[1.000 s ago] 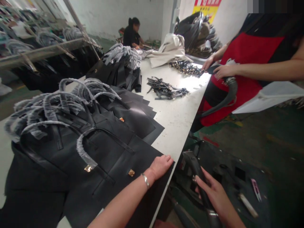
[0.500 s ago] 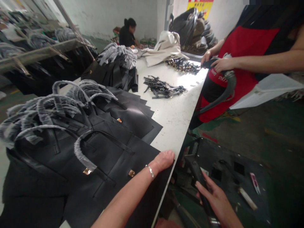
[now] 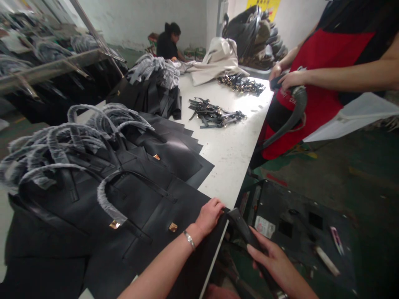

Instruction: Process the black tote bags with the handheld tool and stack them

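Observation:
My left hand (image 3: 209, 216), with a silver bracelet at the wrist, is closed at the right corner of a black leather panel (image 3: 131, 245) near the table edge. My right hand (image 3: 268, 253) is wrapped round a black tool (image 3: 245, 227) with a flat head and a hose-like rear end. The tool's head meets the panel's corner, just right of my left fingers. Gold clasps (image 3: 173, 226) and a plastic-wrapped handle (image 3: 104, 195) are on the black panels.
Strap pieces (image 3: 215, 114) and beige fabric (image 3: 218, 58) lie on the white table (image 3: 224, 145). A person in a red apron (image 3: 336, 62) stands at right; another (image 3: 166, 43) sits behind. A dark low surface (image 3: 314, 249) holds pink snips (image 3: 336, 240).
My right hand has moved the black tool up and left to the panel's corner. My left hand has shifted slightly left, its fingers drawn in.

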Demonstrator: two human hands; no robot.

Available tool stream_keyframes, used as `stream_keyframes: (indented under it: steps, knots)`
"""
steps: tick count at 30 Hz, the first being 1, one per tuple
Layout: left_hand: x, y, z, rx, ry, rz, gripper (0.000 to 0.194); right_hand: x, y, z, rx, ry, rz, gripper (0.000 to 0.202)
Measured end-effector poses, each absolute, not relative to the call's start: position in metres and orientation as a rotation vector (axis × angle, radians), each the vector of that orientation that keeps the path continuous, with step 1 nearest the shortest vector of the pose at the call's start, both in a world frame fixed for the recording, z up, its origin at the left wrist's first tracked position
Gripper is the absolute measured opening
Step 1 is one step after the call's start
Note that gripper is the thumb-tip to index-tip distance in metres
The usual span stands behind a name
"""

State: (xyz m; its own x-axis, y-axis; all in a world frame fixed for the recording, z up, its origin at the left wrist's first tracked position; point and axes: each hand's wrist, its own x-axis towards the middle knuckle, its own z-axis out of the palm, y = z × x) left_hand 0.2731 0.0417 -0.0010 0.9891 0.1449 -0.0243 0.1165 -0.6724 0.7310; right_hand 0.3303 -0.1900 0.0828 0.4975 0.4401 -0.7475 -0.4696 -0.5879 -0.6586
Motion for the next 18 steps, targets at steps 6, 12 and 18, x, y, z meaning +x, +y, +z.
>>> stream_keyframes:
  steps: [6,12,18]
  knots:
    - [0.268,0.042,0.000,2.201,0.525,0.156,0.019,0.335,-0.180,0.086,-1.801,0.019,1.294,0.097]
    - [0.252,0.040,0.008,2.133,0.576,0.133,0.032,0.351,-0.149,0.093,-1.848,-0.077,1.374,0.097]
    - [0.233,0.054,0.019,2.559,0.861,0.123,0.062,0.358,-0.159,0.097,-1.862,-0.080,1.463,0.102]
